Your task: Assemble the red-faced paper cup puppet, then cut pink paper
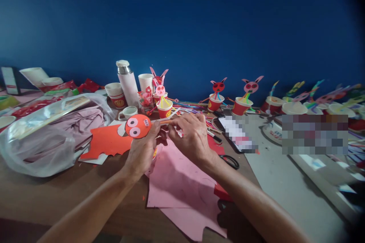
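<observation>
Our left hand (142,151) pinched the orange disc (138,121) by its edge, seemingly keeping its pink eyes uncovered; our right hand (191,136) gripped a thin orange strip (165,122), apparently to steady it, above the pink paper (182,182).

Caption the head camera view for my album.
Two hands hold an orange paper face above pink paper sheets.

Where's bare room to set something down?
Brown tabletop between plastic bag and pink paper, though the left forearm crosses over; grey surface right of the phone. Crowded: along the blue wall, among paper cups.
</observation>
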Available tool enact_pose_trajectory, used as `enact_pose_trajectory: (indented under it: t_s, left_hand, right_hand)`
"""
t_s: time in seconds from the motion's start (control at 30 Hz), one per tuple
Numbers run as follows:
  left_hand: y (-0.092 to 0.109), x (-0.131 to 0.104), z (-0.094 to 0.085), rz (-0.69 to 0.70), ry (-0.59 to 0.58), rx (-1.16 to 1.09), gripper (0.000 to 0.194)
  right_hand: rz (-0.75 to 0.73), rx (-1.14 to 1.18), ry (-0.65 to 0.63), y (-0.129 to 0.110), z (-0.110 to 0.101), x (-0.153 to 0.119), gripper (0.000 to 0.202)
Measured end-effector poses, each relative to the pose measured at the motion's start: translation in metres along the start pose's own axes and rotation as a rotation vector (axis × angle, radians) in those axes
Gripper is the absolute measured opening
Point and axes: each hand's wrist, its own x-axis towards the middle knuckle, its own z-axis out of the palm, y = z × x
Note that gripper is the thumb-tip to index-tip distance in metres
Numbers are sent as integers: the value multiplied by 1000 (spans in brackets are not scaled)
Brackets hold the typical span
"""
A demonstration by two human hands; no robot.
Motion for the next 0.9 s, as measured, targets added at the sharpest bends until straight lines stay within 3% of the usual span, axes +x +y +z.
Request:
enact_pose_trajectory:
  t_s: [0.17, 0.33, 0.43, 0.7, 0.8, 0.9]
  left_hand:
    - [-4, -4, 2, -8, 90, 70, 27]
    - [-5, -11, 8, 26, 107, 86, 30]
    - [-2, -15, 11, 72, 99, 220, 34]
    - [6, -18, 15, 264, 158, 535, 39]
    - [6, -19, 16, 267, 189, 446, 31]
    - [4, -20, 15, 241, 211, 289, 20]
  right_hand:
    - [45, -12, 4, -1, 1, 1, 17]
    - [89, 62, 56, -5, 0, 3, 16]
    - [155, 175, 92, -9, -2, 4, 13]
    - [626, 765, 45, -27, -1, 2, 12]
    - [733, 1036, 31, -32, 0, 2, 10]
    - [740, 1159, -6, -33, 0, 1, 12]
